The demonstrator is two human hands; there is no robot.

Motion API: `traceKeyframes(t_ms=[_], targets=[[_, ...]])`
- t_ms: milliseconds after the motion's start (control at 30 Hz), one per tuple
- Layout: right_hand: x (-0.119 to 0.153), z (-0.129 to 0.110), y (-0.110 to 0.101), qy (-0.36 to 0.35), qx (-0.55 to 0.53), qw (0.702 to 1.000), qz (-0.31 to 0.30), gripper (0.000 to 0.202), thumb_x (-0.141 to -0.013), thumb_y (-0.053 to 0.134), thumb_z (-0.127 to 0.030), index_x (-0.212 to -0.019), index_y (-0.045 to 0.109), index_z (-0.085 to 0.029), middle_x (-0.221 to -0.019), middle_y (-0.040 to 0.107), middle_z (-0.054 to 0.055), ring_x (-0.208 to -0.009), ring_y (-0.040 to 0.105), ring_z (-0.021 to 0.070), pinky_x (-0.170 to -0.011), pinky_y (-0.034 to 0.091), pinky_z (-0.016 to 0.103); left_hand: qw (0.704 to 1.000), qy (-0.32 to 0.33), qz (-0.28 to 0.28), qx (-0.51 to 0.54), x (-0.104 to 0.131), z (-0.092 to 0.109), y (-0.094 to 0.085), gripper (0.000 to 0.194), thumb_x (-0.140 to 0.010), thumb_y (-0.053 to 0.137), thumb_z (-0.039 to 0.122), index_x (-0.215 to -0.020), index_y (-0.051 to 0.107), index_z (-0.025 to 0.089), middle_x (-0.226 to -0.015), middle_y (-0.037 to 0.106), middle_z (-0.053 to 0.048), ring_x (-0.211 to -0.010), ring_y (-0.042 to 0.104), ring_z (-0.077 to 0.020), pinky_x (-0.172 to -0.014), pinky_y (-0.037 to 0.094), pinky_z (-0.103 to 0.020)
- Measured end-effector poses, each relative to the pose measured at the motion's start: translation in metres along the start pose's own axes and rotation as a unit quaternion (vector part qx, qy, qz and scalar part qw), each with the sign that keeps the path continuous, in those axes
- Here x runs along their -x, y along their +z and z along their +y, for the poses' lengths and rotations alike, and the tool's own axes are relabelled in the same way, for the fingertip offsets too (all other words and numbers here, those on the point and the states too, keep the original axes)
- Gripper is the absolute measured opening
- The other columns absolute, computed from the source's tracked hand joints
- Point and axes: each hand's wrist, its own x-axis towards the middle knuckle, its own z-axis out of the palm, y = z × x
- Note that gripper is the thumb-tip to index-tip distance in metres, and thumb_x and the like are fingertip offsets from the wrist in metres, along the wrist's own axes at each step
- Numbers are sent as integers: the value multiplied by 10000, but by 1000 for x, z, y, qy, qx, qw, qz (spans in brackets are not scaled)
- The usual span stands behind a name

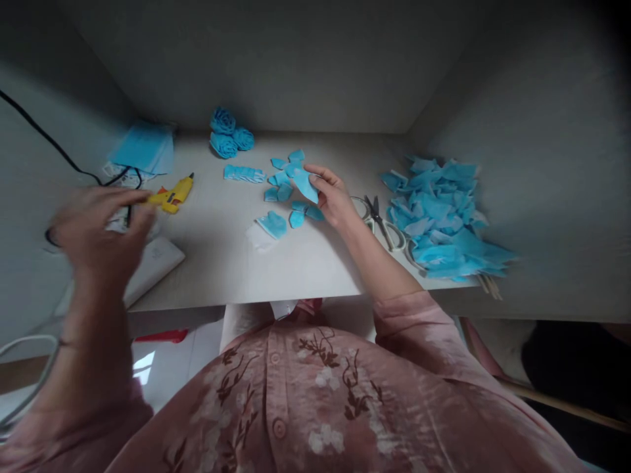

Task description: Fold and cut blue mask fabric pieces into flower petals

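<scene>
My right hand (335, 200) pinches a pale blue petal-shaped piece of mask-like fabric (305, 185) between thumb and fingers, just above the table. Several small blue cut petals (280, 178) lie under and beside it. At the left, my left hand (103, 226) is blurred, its thumb and forefinger apart. Its fingertips are at the back end of a yellow hot glue gun (173, 197), which looks sharp while the hand is smeared. Whether they touch the gun is not clear. A row of overlapping blue petals (244, 173) lies between the hands.
Three blue fabric roses (224, 144) stand at the back. Blue face masks (142, 150) lie at the back left, near a black cable (46, 138). A white box-like object (155, 266) sits front left. Scissors (379, 226) lie beside a heap of blue fabric pieces (438, 207) at right.
</scene>
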Motion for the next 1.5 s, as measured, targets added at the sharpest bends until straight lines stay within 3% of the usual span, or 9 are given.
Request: traceKeyframes(t_ms=[167,367,500,667,800,933,1267,1367,1500], targets=[[9,-7,11,37,-5,998,-57,424,-720,887,-490,-1060,778,-261,-745,632,-55,-606,517,98,-557,469,261,974,185,-105,77,-15,101,36,500,-989,636,436,-1427,619,195,-1533,635,-30,-1443,539,-213,-1261,382,-491],[15,-10,19,54,-2,995,-84,360,-786,844,-437,-1074,758,-238,-759,650,-46,-573,505,79,-480,417,213,945,220,-71,231,-38,137,116,470,-848,726,224,-1316,721,264,-1472,670,-90,-1376,591,-311,-1186,425,-475],[10,-7,18,109,38,992,-57,421,-851,793,-602,-981,707,-210,-756,689,-2,-634,627,118,-512,499,226,903,112,-56,410,-54,146,134,94,-847,673,263,-858,748,206,-1002,757,-49,-995,684,-207,-940,520,-343],[5,-15,14,52,93,994,23,687,-860,590,-867,-961,715,-199,-858,751,74,-908,735,193,-808,616,305,825,-58,-118,549,-58,151,136,196,-788,711,365,-716,660,190,-659,593,24,-628,509,-118,-605,399,-251],[9,-19,13,30,117,992,-33,723,-823,578,-907,-898,723,-202,-848,715,67,-933,698,205,-872,577,340,812,-86,-145,559,-52,151,135,162,-742,732,328,-695,676,183,-600,591,29,-578,510,-112,-568,388,-239],[11,-13,14,-9,147,987,-60,574,-716,808,-766,-751,659,-213,-732,576,-16,-769,570,145,-764,506,295,812,-90,-154,555,-48,152,134,120,-743,746,282,-691,699,185,-565,577,41,-537,497,-103,-531,374,-233],[8,-10,12,-52,107,993,22,494,-681,871,-649,-710,652,-207,-708,531,-36,-703,486,106,-673,463,254,758,-139,-169,614,-49,146,129,219,-876,691,160,-657,680,163,-568,589,20,-501,493,-68,-521,389,-197],[8,-12,11,-49,96,993,41,509,-667,872,-670,-716,645,-217,-720,540,-34,-715,508,110,-673,500,251,710,-176,-171,660,-51,141,133,186,-925,707,266,-783,740,151,-606,620,5,-512,528,-77,-522,407,-202],[6,-13,9,-33,96,993,66,469,-682,849,-647,-755,653,-228,-760,580,-24,-748,547,121,-684,531,254,667,-217,-181,689,-54,137,134,455,-973,646,584,-883,744,149,-749,724,-65,-628,662,-130,-595,505,-238]])
